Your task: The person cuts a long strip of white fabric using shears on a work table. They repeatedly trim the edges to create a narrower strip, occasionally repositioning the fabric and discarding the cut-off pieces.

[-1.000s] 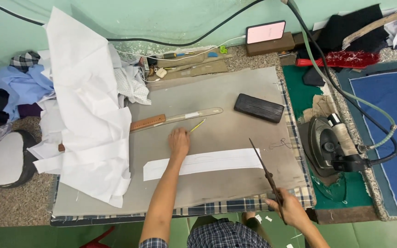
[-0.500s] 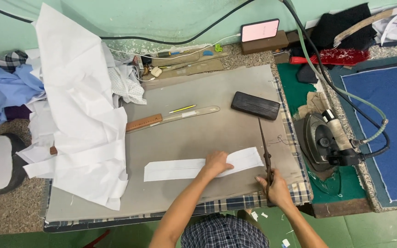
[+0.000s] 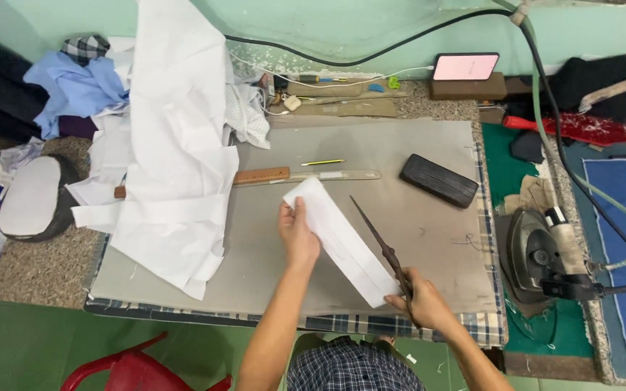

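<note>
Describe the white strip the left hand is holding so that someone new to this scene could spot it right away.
On the grey pad covering the table, look just right of the big white fabric heap. The strip runs diagonally from the left hand down to the right hand, which holds scissors. It is narrow, flat and smooth; the heap is crumpled.

One head-worn camera looked steeply down from above the person onto the grey work table [image 3: 429, 137], wall at top, fairly close.

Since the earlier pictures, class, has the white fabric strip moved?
Yes. The white fabric strip has swung from lying flat crosswise to slanting, its far end lifted toward the wooden-handled ruler by the left hand.
</note>
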